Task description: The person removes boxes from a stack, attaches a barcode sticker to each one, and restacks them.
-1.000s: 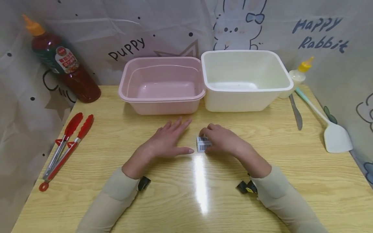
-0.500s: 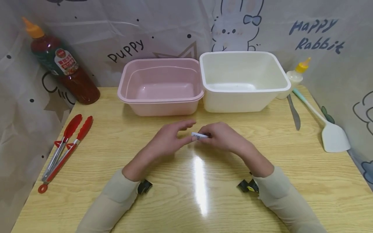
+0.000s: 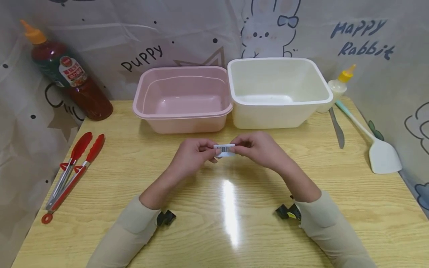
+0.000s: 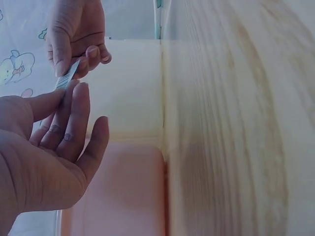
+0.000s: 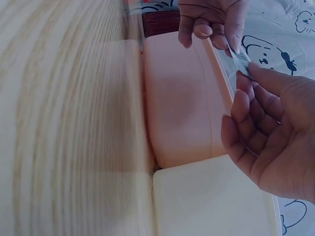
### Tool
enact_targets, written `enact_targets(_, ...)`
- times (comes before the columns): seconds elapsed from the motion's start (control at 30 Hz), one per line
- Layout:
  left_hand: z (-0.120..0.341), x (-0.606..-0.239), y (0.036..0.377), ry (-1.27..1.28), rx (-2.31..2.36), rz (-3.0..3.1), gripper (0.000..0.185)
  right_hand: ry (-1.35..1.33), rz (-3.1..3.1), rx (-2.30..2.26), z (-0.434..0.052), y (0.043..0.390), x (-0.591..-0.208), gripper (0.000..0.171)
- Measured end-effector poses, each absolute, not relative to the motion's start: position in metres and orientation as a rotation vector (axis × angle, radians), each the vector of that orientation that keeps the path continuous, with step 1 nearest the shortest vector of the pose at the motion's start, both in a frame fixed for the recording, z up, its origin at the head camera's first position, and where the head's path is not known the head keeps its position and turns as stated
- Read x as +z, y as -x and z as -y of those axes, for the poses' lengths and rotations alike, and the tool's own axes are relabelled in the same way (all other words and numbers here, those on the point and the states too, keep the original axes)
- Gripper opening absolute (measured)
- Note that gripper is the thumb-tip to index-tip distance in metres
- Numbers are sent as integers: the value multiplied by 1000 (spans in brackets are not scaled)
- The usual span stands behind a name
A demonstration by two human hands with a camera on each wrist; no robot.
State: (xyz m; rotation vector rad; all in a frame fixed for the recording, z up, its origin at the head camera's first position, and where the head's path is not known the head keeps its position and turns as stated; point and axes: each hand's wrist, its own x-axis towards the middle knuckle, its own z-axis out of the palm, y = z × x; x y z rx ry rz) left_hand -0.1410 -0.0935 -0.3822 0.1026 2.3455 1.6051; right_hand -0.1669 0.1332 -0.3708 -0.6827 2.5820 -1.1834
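Two hands of mine pinch one small barcode label [image 3: 225,150] between them, lifted above the bench [image 3: 214,208].

My left hand [image 3: 193,156] holds the label's left end with thumb and fingertips curled onto it, and my right hand [image 3: 258,149] pinches the right end the same way (each grip closed on the label, the barcode side facing up toward me). The label sits just in front of the pink tub [image 3: 182,97], near where it meets the white tub [image 3: 277,89]; the two tubs stand touching side by side at the back of the bench. Red tongs [image 3: 72,171] lie well off to my left, with a dark sauce bottle [image 3: 68,74] behind them. To my right lie a knife [image 3: 336,128] and a white spatula [image 3: 375,149], beside a small squeeze bottle [image 3: 336,89].
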Motion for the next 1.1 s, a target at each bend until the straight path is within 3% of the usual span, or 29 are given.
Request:
enact_targets(0.53,95,-381,139,-162,1459,-2489,24,681,-2603,-1332,-132,167,-372,15)
enact_targets(1.1,91,-389,138,-376,1170,-2522,16,514,-2620,-1430,-146,172,-364,22)
